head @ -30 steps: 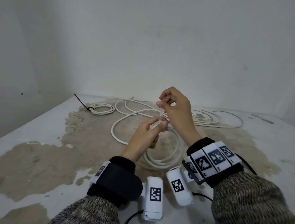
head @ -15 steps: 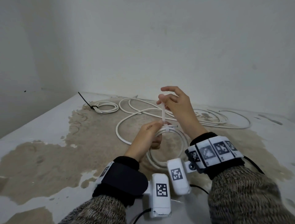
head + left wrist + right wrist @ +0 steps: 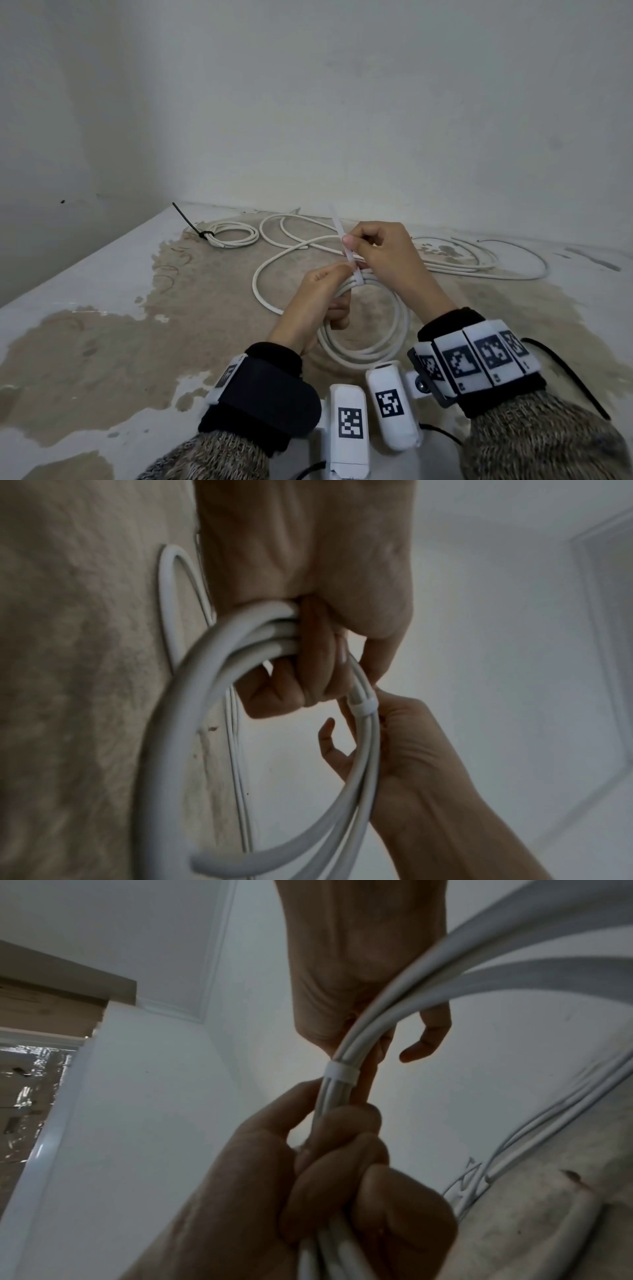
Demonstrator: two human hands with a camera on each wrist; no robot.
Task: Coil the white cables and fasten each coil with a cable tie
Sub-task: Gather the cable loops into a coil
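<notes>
The left hand [image 3: 317, 301] grips the white round-cable coil [image 3: 373, 329] above the counter [image 3: 102, 308]. The right hand [image 3: 380, 253] pinches the white plastic cable tie [image 3: 349, 253] tail. Risk: an angled pull may let strands slip free.

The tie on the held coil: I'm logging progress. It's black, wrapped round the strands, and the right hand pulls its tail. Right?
Not quite: the tie on the held coil is white, as the head view shows. The black tie fastens the small coil lying at the back. The rest holds: it wraps the strands, and the right hand pulls its tail.
</notes>
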